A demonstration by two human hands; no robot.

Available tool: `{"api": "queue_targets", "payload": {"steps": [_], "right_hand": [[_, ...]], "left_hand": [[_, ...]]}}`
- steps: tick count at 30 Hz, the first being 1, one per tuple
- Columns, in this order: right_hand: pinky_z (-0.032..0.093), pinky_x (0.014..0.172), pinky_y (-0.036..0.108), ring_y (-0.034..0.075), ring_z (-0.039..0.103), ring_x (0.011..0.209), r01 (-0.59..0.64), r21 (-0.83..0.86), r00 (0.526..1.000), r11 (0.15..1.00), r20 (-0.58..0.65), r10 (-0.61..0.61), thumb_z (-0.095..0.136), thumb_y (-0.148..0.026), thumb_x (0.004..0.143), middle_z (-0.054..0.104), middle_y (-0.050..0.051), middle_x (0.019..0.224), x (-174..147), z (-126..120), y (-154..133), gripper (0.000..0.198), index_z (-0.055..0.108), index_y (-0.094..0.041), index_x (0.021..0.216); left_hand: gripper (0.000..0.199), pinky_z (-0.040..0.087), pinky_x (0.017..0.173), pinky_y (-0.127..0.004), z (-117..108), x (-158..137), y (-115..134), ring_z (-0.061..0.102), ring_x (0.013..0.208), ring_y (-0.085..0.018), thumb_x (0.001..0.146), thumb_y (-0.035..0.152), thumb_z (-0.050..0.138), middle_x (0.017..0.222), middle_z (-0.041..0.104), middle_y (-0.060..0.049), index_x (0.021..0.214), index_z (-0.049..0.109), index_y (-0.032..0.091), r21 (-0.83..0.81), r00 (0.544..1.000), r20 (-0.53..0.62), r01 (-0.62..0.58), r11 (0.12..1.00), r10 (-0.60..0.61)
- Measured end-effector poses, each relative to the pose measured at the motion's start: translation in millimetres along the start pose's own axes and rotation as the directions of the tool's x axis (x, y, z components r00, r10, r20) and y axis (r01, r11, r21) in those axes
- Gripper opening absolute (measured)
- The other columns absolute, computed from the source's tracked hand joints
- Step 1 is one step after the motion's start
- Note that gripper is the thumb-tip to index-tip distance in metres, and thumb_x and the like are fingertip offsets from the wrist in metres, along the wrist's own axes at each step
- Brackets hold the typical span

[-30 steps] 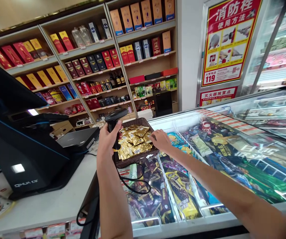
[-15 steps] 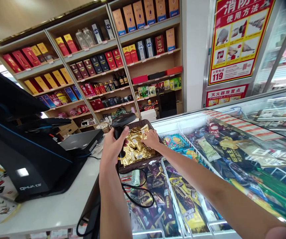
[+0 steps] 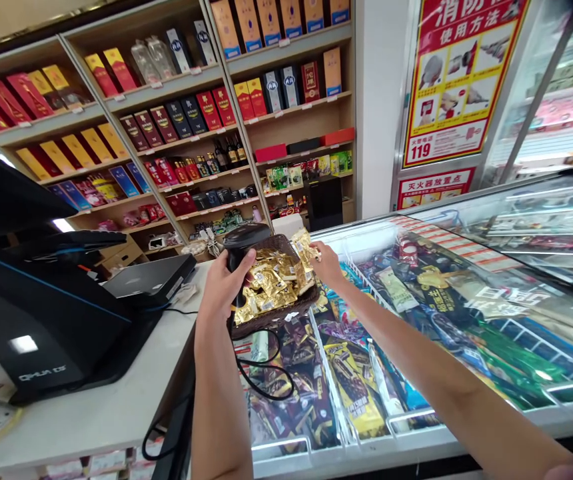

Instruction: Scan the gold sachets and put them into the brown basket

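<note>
My left hand [image 3: 224, 283] is wrapped round the handle of a black barcode scanner [image 3: 246, 235], its head pointing to the right. A black cable hangs from it in loops over the freezer. My right hand [image 3: 325, 263] pinches a gold foil packet [image 3: 304, 245] above the right rim of a dark woven basket [image 3: 296, 311]. Many more gold packets [image 3: 272, 275] with printed labels fill the basket. The scanner's handle stands in front of the basket's left side and partly hides it.
Below and right of the basket lies a glass-topped freezer [image 3: 286, 445] holding wrapped ice creams in white wire dividers. A black checkout terminal [image 3: 41, 293] stands on the white counter [image 3: 116, 407] at left. Shelves [image 3: 176, 143] of boxed bottles line the back wall.
My right hand has lifted up and to the right, bringing a gold packet out of the pile to the basket's right rim. My left hand keeps its hold on the scanner.
</note>
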State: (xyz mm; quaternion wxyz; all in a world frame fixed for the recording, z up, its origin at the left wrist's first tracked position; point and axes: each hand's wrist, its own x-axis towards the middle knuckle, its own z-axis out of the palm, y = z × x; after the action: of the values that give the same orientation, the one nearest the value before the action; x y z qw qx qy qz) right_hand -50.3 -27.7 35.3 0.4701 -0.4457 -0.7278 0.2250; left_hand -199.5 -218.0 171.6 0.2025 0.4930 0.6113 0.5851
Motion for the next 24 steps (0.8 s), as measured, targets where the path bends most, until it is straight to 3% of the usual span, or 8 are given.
{"api": "queue_targets", "payload": {"steps": [3, 7, 10, 13, 18, 20, 24], "right_hand": [[0.047, 0.087, 0.035, 0.024, 0.063, 0.097, -0.123, 0.070, 0.992, 0.990, 0.037, 0.121, 0.062, -0.013, 0.078, 0.067, 0.007, 0.104, 4, -26, 16, 0.041, 0.058, -0.020, 0.118], [0.050, 0.068, 0.028, 0.018, 0.065, 0.074, -0.296, 0.273, 0.952, 0.915, 0.163, 0.259, 0.066, -0.016, 0.075, 0.065, 0.001, 0.086, 13, -57, 27, 0.052, 0.051, -0.021, 0.125], [0.048, 0.062, 0.025, 0.016, 0.063, 0.069, -0.242, 0.224, 0.959, 0.944, 0.202, 0.198, 0.065, -0.020, 0.077, 0.063, -0.002, 0.082, 18, -82, 22, 0.049, 0.051, -0.023, 0.124], [0.044, 0.064, 0.026, 0.018, 0.062, 0.073, -0.082, -0.040, 0.984, 0.996, 0.156, 0.088, 0.061, -0.022, 0.082, 0.065, 0.000, 0.084, 17, -97, 11, 0.036, 0.057, -0.024, 0.118], [0.042, 0.073, 0.028, 0.025, 0.065, 0.095, -0.013, -0.422, 0.952, 0.907, 0.272, 0.141, 0.056, -0.009, 0.083, 0.070, 0.013, 0.101, 1, -71, -3, 0.025, 0.065, -0.015, 0.106], [0.043, 0.074, 0.028, 0.027, 0.065, 0.100, 0.044, -0.448, 0.928, 0.893, 0.350, 0.129, 0.054, -0.007, 0.084, 0.071, 0.015, 0.104, -6, -54, -8, 0.028, 0.065, -0.013, 0.109], [0.043, 0.084, 0.028, 0.025, 0.063, 0.108, 0.217, -0.337, 0.913, 0.916, 0.403, -0.068, 0.050, -0.009, 0.089, 0.070, 0.014, 0.114, -18, -36, -22, 0.030, 0.065, -0.014, 0.115]], "left_hand": [[0.051, 0.040, 0.048, -0.022, 0, 0, 2, 0.054, 0.052, -0.009, 0.067, 0.060, 0.078, 0.084, 0.069, -0.004, 0.090, 0.062, 0.017, -0.004, 0.999, 0.034, 0.013, 1.000, -0.013], [0.052, 0.039, 0.049, -0.021, 1, -1, 4, 0.054, 0.053, -0.009, 0.067, 0.059, 0.079, 0.082, 0.067, -0.003, 0.090, 0.059, 0.017, -0.032, 0.994, 0.095, 0.053, 0.998, -0.050], [0.053, 0.040, 0.049, -0.022, 3, -1, 6, 0.054, 0.053, -0.009, 0.066, 0.058, 0.080, 0.079, 0.066, -0.002, 0.092, 0.057, 0.018, -0.051, 0.987, 0.140, 0.088, 0.995, -0.080], [0.052, 0.041, 0.050, -0.022, 5, 0, 5, 0.053, 0.053, -0.008, 0.067, 0.058, 0.080, 0.079, 0.066, -0.001, 0.090, 0.055, 0.018, -0.062, 0.982, 0.170, 0.093, 0.994, -0.081], [0.048, 0.041, 0.050, -0.021, 6, 1, 1, 0.053, 0.054, -0.008, 0.070, 0.055, 0.078, 0.081, 0.065, -0.001, 0.090, 0.055, 0.018, -0.064, 0.983, 0.168, 0.087, 0.994, -0.075], [0.048, 0.041, 0.050, -0.021, 5, 1, 0, 0.053, 0.055, -0.008, 0.071, 0.055, 0.078, 0.082, 0.065, -0.001, 0.091, 0.055, 0.018, -0.070, 0.984, 0.166, 0.078, 0.994, -0.066], [0.049, 0.041, 0.051, -0.021, 4, 0, 0, 0.053, 0.055, -0.008, 0.072, 0.056, 0.077, 0.082, 0.064, -0.001, 0.095, 0.057, 0.018, -0.072, 0.986, 0.160, 0.065, 0.995, -0.053]]}}
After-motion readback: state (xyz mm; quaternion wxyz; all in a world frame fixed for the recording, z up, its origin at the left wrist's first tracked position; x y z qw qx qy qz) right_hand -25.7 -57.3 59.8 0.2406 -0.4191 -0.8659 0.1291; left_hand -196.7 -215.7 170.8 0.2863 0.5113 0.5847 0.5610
